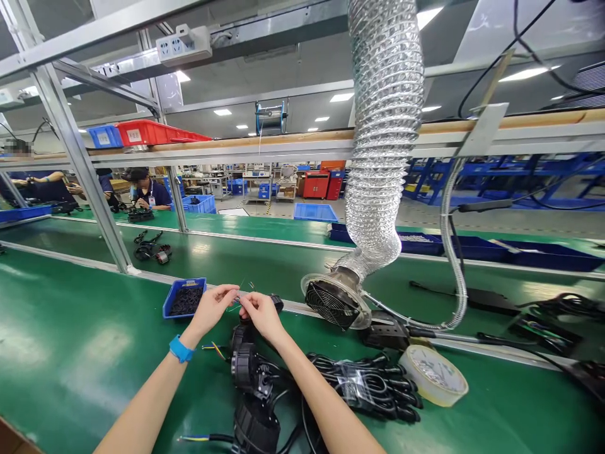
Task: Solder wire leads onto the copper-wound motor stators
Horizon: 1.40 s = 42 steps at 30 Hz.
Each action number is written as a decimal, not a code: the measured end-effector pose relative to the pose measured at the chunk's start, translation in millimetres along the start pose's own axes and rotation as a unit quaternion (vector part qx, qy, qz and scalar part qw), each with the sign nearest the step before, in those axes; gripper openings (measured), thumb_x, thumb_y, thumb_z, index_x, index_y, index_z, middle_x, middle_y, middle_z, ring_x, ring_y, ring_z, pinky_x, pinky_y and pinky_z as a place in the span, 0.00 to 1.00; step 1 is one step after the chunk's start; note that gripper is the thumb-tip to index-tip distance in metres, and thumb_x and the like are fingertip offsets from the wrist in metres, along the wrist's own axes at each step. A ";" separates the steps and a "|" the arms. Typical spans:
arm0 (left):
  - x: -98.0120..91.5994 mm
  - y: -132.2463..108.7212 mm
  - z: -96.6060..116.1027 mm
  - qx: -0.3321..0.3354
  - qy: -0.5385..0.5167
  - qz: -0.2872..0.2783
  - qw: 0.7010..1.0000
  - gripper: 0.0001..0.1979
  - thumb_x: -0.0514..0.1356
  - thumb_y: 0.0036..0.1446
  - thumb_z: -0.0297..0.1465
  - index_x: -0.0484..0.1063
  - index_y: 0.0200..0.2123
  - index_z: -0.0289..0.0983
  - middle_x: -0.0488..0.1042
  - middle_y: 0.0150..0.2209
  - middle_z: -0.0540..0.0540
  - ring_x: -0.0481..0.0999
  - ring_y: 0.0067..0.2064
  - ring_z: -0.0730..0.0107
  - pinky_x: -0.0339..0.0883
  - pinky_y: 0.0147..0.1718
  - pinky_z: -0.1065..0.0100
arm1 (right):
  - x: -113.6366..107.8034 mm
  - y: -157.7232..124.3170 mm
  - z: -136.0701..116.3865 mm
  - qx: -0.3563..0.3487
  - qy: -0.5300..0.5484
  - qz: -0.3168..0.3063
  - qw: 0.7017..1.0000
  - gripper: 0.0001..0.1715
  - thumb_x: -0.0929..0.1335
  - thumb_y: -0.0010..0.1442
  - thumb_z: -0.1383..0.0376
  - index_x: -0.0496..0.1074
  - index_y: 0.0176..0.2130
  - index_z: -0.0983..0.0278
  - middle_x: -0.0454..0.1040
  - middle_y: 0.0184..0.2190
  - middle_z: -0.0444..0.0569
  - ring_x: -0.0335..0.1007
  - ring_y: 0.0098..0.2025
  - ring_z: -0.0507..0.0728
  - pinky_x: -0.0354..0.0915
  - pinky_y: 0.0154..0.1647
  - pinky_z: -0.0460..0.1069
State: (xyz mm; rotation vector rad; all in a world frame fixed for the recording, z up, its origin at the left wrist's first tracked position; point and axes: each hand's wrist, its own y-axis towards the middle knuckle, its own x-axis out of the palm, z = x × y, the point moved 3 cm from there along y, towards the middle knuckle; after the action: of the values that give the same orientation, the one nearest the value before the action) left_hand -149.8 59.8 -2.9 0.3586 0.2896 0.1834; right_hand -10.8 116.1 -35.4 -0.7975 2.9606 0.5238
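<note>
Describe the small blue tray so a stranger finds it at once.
Start at the silver duct hanging over the green bench. Look left, past the left hand, to the blue tray. It is the nearest blue bin, filled with small black pieces.

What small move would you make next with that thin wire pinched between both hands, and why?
Likely bring it down to the black round part just below: the left hand and right hand pinch the thin wire above it.

Bright overhead ceiling panels [342, 97], soft glare on green bench [70, 353], wide-angle edge bending, sharp focus
</note>
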 end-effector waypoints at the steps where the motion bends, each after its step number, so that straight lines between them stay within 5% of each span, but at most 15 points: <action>1: 0.9 -0.2 0.7 0.002 0.003 -0.028 1.000 0.18 0.62 0.56 0.41 0.77 0.43 0.35 0.78 0.40 0.41 0.76 0.37 0.65 0.72 0.37 0.65 | -0.9 0.3 -0.1 0.000 -0.003 0.006 1.000 0.23 0.66 0.58 0.47 0.70 0.30 0.65 0.75 0.22 0.47 0.71 0.23 0.53 0.69 0.29 0.48; 4: 1.3 0.7 -2.3 -0.008 -0.007 -0.051 0.999 0.16 0.64 0.54 0.39 0.75 0.40 0.34 0.77 0.35 0.43 0.75 0.33 0.68 0.71 0.33 0.67 | -1.8 1.6 1.5 0.002 -0.015 0.006 1.000 0.23 0.64 0.61 0.50 0.73 0.32 0.67 0.78 0.26 0.50 0.75 0.26 0.55 0.71 0.32 0.50; 9: -3.9 5.7 -15.4 -0.051 -0.049 0.008 0.997 0.14 0.66 0.49 0.38 0.73 0.34 0.33 0.75 0.28 0.46 0.75 0.31 0.68 0.71 0.33 0.67 | -2.4 1.8 3.7 0.007 -0.087 0.013 0.996 0.15 0.67 0.59 0.65 0.75 0.45 0.68 0.81 0.35 0.52 0.79 0.38 0.58 0.72 0.44 0.52; 14: -1.4 5.1 -19.3 -0.031 -0.061 0.020 0.997 0.18 0.66 0.50 0.35 0.71 0.43 0.34 0.74 0.30 0.49 0.75 0.32 0.69 0.70 0.34 0.67 | -5.4 -3.3 -2.5 -0.001 -0.175 0.028 0.984 0.23 0.70 0.55 0.72 0.74 0.51 0.64 0.82 0.34 0.48 0.78 0.45 0.59 0.65 0.56 0.54; 21: 9.1 0.2 -12.1 -0.003 0.018 -0.049 0.999 0.26 0.62 0.55 0.36 0.67 0.57 0.38 0.77 0.38 0.44 0.76 0.39 0.65 0.71 0.41 0.63 | -3.1 -7.1 -10.0 -0.035 -0.247 0.010 0.968 0.24 0.69 0.58 0.71 0.71 0.55 0.63 0.83 0.34 0.45 0.79 0.43 0.58 0.67 0.51 0.51; 25: -12.9 7.0 -10.4 0.003 0.028 0.024 0.999 0.32 0.63 0.55 0.41 0.62 0.61 0.38 0.74 0.50 0.40 0.77 0.42 0.64 0.72 0.41 0.64 | -13.2 -5.5 -13.9 -0.022 -0.299 0.079 0.951 0.24 0.68 0.60 0.70 0.69 0.56 0.61 0.82 0.37 0.46 0.77 0.45 0.58 0.67 0.50 0.52; 27: -35.3 10.7 -13.1 0.002 0.084 0.096 0.992 0.29 0.61 0.56 0.43 0.66 0.57 0.35 0.75 0.47 0.39 0.77 0.40 0.64 0.72 0.40 0.63 | -22.5 -4.4 -16.6 -0.007 -0.338 0.135 0.931 0.24 0.67 0.62 0.70 0.68 0.58 0.62 0.81 0.39 0.48 0.75 0.46 0.60 0.66 0.50 0.53; 29: -60.7 12.3 -18.2 -0.021 0.202 0.159 0.966 0.23 0.58 0.58 0.43 0.71 0.51 0.34 0.77 0.40 0.41 0.77 0.38 0.62 0.71 0.40 0.62 | -30.7 -3.7 -18.3 0.014 -0.373 0.167 0.912 0.26 0.65 0.64 0.70 0.65 0.60 0.64 0.81 0.40 0.51 0.73 0.48 0.61 0.65 0.50 0.54; 31: -82.8 11.8 -25.0 -0.062 0.368 0.182 0.910 0.17 0.56 0.59 0.40 0.74 0.46 0.36 0.78 0.37 0.41 0.77 0.40 0.57 0.70 0.41 0.61 | -34.9 -3.9 -19.8 0.021 -0.401 0.176 0.899 0.30 0.66 0.63 0.71 0.60 0.63 0.66 0.79 0.42 0.54 0.71 0.50 0.63 0.64 0.53 0.57; 34: -100.7 9.2 -38.2 -0.125 0.565 0.136 0.805 0.15 0.53 0.61 0.36 0.75 0.43 0.35 0.77 0.42 0.36 0.76 0.45 0.50 0.69 0.41 0.58 | -31.4 -7.3 -25.4 -0.048 -0.399 0.185 0.897 0.33 0.67 0.61 0.70 0.58 0.63 0.66 0.71 0.54 0.59 0.65 0.57 0.64 0.60 0.58 0.60; 36: -102.1 7.8 -47.7 -0.151 0.618 0.077 0.768 0.15 0.53 0.62 0.35 0.76 0.41 0.33 0.76 0.42 0.33 0.75 0.46 0.47 0.69 0.41 0.58 | -21.2 -10.3 -28.7 -0.112 -0.338 0.136 0.925 0.28 0.67 0.62 0.67 0.62 0.60 0.64 0.69 0.55 0.57 0.65 0.57 0.61 0.61 0.58 0.57; 39: -97.8 8.0 -58.0 -0.158 0.636 0.016 0.755 0.16 0.54 0.61 0.37 0.76 0.41 0.32 0.75 0.43 0.31 0.75 0.46 0.47 0.69 0.41 0.58 | 1.8 -14.5 -28.0 -0.113 -0.205 -0.058 0.970 0.19 0.69 0.60 0.63 0.72 0.51 0.62 0.75 0.47 0.51 0.73 0.47 0.57 0.67 0.52 0.51; 42: -97.1 9.8 -63.9 -0.155 0.634 0.010 0.758 0.16 0.55 0.60 0.38 0.76 0.41 0.32 0.75 0.44 0.31 0.75 0.46 0.48 0.69 0.42 0.58 | 18.9 -20.2 -25.8 -0.034 -0.148 -0.257 0.954 0.15 0.71 0.57 0.60 0.78 0.44 0.63 0.80 0.42 0.48 0.76 0.44 0.57 0.69 0.48 0.49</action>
State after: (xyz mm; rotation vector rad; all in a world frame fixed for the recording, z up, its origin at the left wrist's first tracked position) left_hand -262.4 67.1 -32.7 -0.1630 1.5933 0.4805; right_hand -15.8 82.1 -19.6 -1.3061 2.3443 0.6378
